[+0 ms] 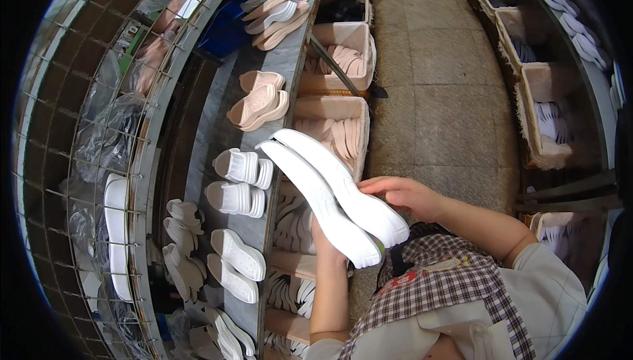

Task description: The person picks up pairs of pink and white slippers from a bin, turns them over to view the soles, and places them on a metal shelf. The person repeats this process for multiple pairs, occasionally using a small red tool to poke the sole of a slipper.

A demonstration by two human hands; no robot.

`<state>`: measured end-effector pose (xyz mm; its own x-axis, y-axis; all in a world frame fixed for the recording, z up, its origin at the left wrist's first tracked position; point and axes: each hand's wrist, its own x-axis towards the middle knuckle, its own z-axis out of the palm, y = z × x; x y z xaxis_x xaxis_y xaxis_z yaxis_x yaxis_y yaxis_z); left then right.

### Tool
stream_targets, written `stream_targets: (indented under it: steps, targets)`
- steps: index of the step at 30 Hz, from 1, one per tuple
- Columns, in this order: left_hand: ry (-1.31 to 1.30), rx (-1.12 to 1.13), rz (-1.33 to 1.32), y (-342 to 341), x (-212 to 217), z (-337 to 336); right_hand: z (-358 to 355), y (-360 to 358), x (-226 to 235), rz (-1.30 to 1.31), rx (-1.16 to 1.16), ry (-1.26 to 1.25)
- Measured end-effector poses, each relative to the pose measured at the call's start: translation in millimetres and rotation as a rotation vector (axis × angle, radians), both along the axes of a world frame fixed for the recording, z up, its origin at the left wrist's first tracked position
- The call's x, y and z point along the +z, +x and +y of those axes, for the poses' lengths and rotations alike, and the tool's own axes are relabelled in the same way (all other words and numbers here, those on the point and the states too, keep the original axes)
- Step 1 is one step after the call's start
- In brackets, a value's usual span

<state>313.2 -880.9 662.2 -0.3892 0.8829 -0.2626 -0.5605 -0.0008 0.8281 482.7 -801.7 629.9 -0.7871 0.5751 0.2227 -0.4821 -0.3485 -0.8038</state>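
I hold two long white shoe soles side by side, slanting up to the left. My left hand [328,244] grips under the left white sole [316,202]. My right hand [405,196] rests on the heel end of the right white sole [343,179]. Both soles hang just right of the grey conveyor belt [217,122], above the boxes beside it.
White soles [241,165] and pink soles [258,104] lie in pairs along the belt. Cardboard boxes [343,50] of pale soles line its right side; more boxes [544,116] stand across the stone-floor aisle. A wire mesh rack [99,129] with plastic bags and a white sole runs along the left.
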Motion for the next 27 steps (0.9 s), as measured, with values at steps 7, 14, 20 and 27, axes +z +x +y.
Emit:
stream_targets:
  steps: [7,14,20,27]
  targets:
    - [0.046,0.010,0.073,-2.6,-11.4,-5.7,-6.6,2.4,7.2,-0.052,-0.040,0.193]
    - [0.356,-0.171,-0.413,-13.3,-17.8,-5.5,-16.7,3.3,20.5,0.086,-0.039,-0.449]
    - [0.714,-0.333,-0.823,-20.8,-9.7,-7.5,-8.3,11.5,19.5,0.234,-0.033,-0.706]
    - [0.653,-0.288,-0.760,-27.9,-17.3,-6.3,-14.1,1.9,22.7,0.161,-0.043,-0.560]
